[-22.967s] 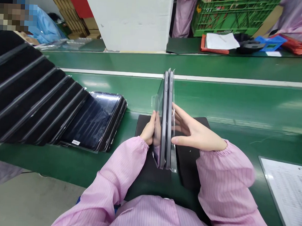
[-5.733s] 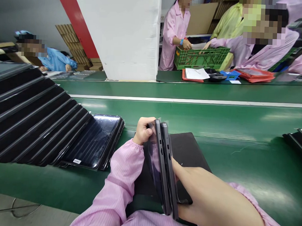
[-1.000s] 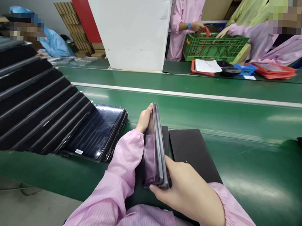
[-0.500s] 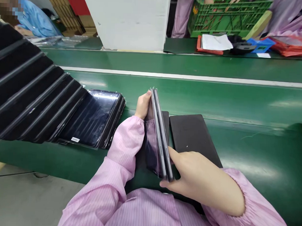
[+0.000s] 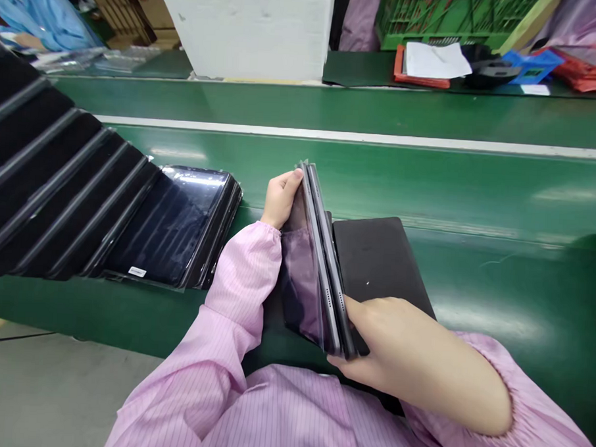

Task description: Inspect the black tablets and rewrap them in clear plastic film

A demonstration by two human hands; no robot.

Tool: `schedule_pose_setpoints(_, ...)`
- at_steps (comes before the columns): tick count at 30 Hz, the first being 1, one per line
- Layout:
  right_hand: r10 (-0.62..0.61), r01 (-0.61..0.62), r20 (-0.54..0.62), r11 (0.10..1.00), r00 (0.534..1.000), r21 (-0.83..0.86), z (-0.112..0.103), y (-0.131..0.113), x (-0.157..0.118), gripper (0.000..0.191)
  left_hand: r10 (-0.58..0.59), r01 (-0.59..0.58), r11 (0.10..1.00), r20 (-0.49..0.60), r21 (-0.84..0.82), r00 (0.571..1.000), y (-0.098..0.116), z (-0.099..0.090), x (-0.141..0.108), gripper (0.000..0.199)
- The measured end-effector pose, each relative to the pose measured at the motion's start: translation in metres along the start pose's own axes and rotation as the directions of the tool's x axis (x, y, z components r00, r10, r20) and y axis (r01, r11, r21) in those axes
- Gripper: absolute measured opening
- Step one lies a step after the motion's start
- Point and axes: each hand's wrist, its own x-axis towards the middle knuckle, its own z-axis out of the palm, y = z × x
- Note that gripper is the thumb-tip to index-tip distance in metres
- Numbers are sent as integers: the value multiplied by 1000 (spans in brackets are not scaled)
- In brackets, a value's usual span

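Two thin grey tablets (image 5: 325,257) stand on edge, close together, in front of my body. Their left face is glossy and mirrors my pink sleeve. My left hand (image 5: 282,196) grips their far end, thumb over the top corner. My right hand (image 5: 376,342) holds the near right end, thumb along the right side and fingers partly hidden below. Flat on the green surface, a black slab (image 5: 382,260) lies right of the tablets, partly behind my right hand. Another dark item shows partly beneath them.
At the left, a stack of tablets (image 5: 167,224) in clear wrapping adjoins a leaning row of black slabs (image 5: 57,180). Beyond the green work surface (image 5: 452,184) stand a white panel (image 5: 252,30), a green crate (image 5: 455,16) and red folders (image 5: 591,68). A person's blue sleeve shows top left.
The tablets lean further right at their near end, showing more of the glossy left face. My right hand has shifted slightly right with them. The whole view has moved a little.
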Motion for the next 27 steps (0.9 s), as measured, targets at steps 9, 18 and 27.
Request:
schedule_pose_setpoints(9, -25, 25, 3, 999, 1000, -38, -1, 9, -2, 20, 27, -26, 1000, -14, 17, 1000, 1, 1, 1, 69)
schedule_pose_setpoints(18, -40, 40, 3, 998, 999, -49, 2, 9, -4, 21, 58, -57, 998, -17, 29, 998, 7, 1, 1, 69)
schedule_pose_setpoints(27, -73, 73, -20, 997, 997, -10, 2, 6, -7, 11, 66, -65, 998, -27, 9, 997, 11, 0, 0, 65)
